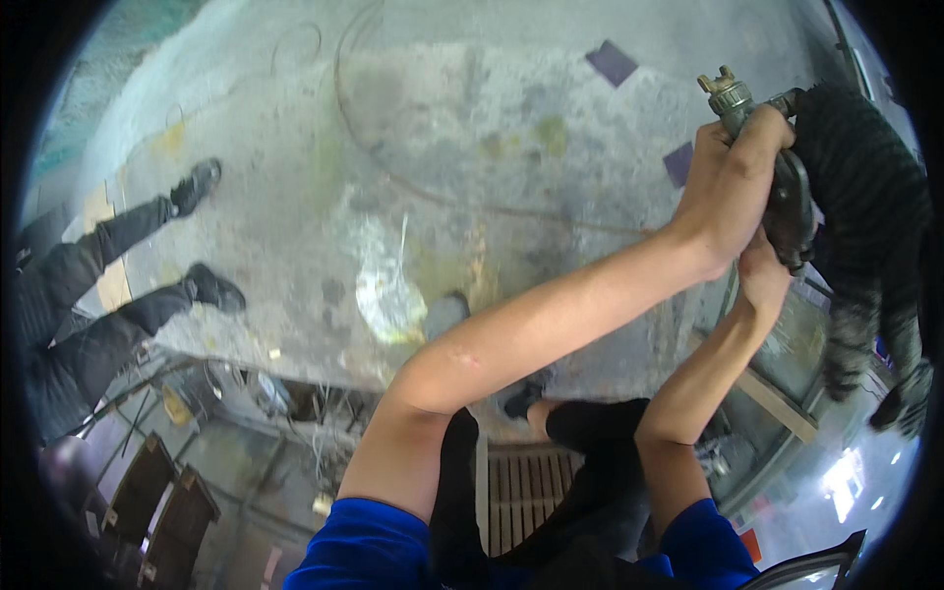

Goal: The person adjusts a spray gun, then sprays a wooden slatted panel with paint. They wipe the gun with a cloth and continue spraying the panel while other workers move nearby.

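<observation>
A spray gun [730,95] with a silver collar and brass-coloured horned cap is held up at the upper right. My left hand [739,167] is closed around its body, just behind the collar. Below that hand hangs the gun's dark, worn handle [790,211]. At the lower end of the handle, my right hand [764,270] is closed on it, its fingers partly hidden. Close beside the gun is a dark grey striped furry shape [860,187] that looks like a tabby cat.
A stained concrete floor [295,275] spreads ahead, crossed by a thin hose [433,197]. Another person's dark-trousered legs [128,231] stretch in from the left. Purple squares [612,64] lie at the far side. Below me is a slatted wooden seat [526,492]; brown wooden pieces [182,516] stand lower left.
</observation>
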Tool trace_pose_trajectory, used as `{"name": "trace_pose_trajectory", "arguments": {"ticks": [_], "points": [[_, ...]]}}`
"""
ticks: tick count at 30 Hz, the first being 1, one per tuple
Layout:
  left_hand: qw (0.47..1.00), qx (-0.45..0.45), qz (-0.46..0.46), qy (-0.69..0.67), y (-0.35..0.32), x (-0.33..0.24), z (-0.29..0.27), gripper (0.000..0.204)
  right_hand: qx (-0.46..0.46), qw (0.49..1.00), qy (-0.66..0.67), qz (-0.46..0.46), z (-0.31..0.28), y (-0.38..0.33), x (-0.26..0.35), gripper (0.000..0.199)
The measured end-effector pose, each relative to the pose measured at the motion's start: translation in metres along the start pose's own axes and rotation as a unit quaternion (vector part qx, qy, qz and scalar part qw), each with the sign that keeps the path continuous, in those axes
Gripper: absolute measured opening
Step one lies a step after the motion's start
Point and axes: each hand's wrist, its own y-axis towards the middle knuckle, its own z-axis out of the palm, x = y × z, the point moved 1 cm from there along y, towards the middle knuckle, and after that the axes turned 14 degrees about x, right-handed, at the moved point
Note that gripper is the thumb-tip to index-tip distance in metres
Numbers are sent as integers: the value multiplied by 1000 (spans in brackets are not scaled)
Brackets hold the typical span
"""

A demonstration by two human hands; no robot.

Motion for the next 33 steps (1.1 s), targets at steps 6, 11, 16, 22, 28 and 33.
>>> {"name": "trace_pose_trajectory", "arguments": {"ticks": [6, 11, 16, 22, 28, 33], "points": [[969, -152, -149, 124, -74, 16, -35, 45, 99, 976, -16, 191, 24, -99, -28, 42], [950, -119, -196, 210, -200, 15, 4, 75, 189, 929, -41, 315, 18, -210, 23, 43], [920, -78, -309, 229, -334, 0, 109, 78, 261, 863, -39, 431, -9, -319, 109, 45], [917, -18, -386, 101, -346, -25, 191, 61, 279, 825, -37, 490, -67, -392, 197, 48], [886, 125, -430, 122, -249, -40, 260, 68, 274, 826, -49, 491, -121, -412, 235, 52], [807, -6, -510, 298, -211, -48, 318, 86, 227, 856, -70, 459, -174, -406, 247, 56]]}}
